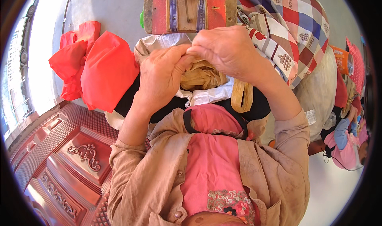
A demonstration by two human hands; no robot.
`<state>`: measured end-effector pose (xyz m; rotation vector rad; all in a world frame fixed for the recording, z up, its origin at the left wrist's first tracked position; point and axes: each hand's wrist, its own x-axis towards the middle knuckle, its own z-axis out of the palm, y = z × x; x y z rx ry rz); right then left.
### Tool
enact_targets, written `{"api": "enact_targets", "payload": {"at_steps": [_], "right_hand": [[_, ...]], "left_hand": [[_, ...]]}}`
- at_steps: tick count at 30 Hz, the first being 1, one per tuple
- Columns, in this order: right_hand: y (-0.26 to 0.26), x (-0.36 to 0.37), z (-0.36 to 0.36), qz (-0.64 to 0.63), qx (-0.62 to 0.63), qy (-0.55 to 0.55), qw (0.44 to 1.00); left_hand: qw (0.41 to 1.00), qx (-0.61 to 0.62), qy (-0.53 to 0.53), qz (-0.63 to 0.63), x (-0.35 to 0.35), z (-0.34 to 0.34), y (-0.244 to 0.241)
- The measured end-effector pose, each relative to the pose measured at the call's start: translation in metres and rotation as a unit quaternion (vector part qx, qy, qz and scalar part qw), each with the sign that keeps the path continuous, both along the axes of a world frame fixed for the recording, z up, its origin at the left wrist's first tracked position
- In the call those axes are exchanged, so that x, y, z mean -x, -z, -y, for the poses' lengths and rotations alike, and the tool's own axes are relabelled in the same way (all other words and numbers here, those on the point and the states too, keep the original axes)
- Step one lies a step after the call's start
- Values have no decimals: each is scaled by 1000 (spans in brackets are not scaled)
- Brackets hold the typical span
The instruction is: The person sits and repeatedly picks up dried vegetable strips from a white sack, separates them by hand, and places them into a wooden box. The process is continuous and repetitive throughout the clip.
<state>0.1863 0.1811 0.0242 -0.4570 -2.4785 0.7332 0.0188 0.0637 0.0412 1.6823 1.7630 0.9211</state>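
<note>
My left hand [163, 75] and my right hand [228, 51] meet fingertip to fingertip in front of a wooden stand. Thumbs and fingers are pinched together on both; anything thin between them is hidden. Just below, tan flat strips [203, 78] lie loosely coiled in a white woven sack [210, 96] between my knees. A folded loop of tan strip [242, 99] hangs beside the sack, over my dark trouser leg, below my right wrist.
The red-painted wooden stand [219, 11] has a metal rod and printed tape. Red cloth bags [107, 72] lie left. Checked fabric [286, 26] and a translucent plastic sack [316, 91] crowd the right. Another person [343, 142] sits at far right. A carved red door [80, 157] is lower left.
</note>
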Motion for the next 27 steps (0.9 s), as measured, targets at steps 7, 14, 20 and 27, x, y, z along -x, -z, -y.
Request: {"api": "enact_targets", "payload": {"at_steps": [7,14,20,27], "right_hand": [[-21,-18,9,-63,-34,-27,997],[3,-26,38,-55,236,-56,969],[-4,-30,44,-23,583,-118,804],[-3,-39,43,-1,673,-127,729]], "left_hand": [[714,74,13,696,20,30,-16],[766,-71,131,626,5,36,-8],[973,-129,135,-132,-8,27,-18],[957,-130,122,-230,-35,38,-9]]}}
